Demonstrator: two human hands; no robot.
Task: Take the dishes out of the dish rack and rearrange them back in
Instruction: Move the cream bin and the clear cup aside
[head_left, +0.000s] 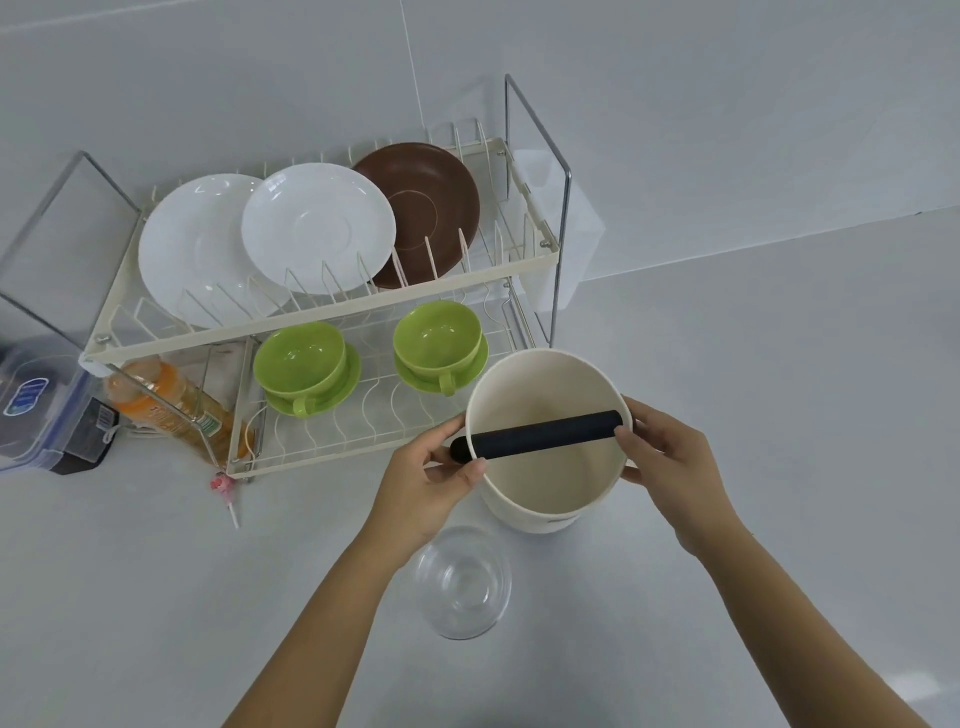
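Head view: your left hand (441, 475) and right hand (667, 457) grip the cream pot (545, 483) by its rim, at four o'clock of the dish rack (322, 343), above the counter beside a glass bowl (462, 582).

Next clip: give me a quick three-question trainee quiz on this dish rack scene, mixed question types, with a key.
1. True or false: both hands hold the cream container.
2. How many plates stand on the rack's top shelf?
3. Where is the glass bowl? A) top shelf B) lower shelf C) on the counter

Key: 1 true; 2 three: two white, one brown; 3 C.
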